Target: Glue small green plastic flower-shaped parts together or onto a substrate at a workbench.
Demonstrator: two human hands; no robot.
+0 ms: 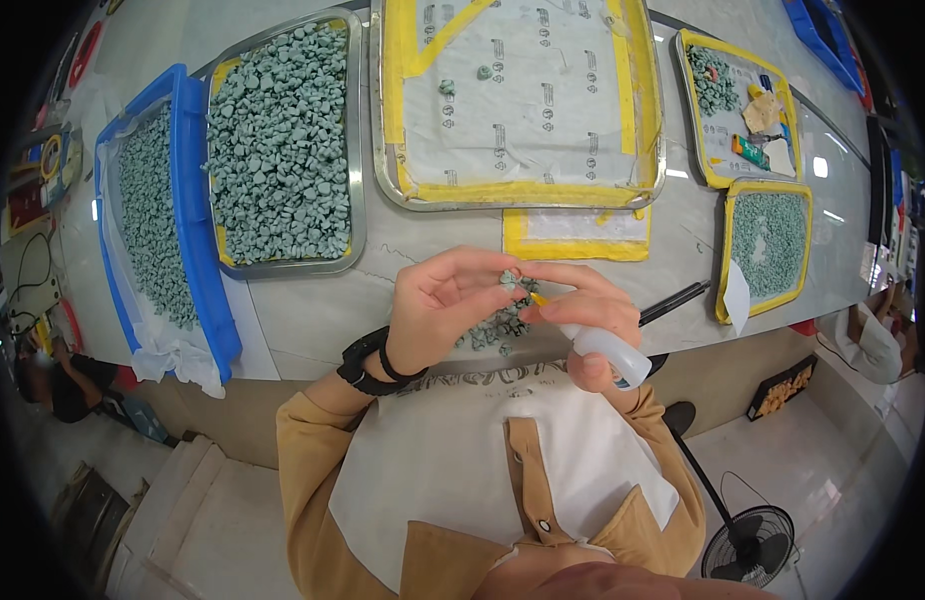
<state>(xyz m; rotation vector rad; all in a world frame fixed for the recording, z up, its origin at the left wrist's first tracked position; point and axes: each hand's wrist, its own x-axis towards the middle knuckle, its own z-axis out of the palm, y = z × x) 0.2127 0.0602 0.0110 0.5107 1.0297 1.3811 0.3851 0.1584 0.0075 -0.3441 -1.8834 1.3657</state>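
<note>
My left hand (445,297) pinches a small grey-green piece (509,280) between thumb and fingertips, above the table's near edge. Close by on the right, my right hand (590,304) is wrapped round a white squeeze bottle (613,356). The bottle's yellow tip (539,299) points left, at the pinched piece; whether the two touch I cannot tell. Under my hands lies a loose pile of grey-green pieces (495,332), partly hidden by the fingers. Ahead of them is a large metal tray (453,192) edged with yellow tape, with a few pieces on its white lining.
Farther left stand a metal tray (357,200) heaped with grey-green pieces and a blue tray (193,180) of smaller ones. At right, a small yellow-edged tray (726,255) holds fine pieces; another tray (718,181) behind it holds odds and ends. A fan (751,545) stands on the floor.
</note>
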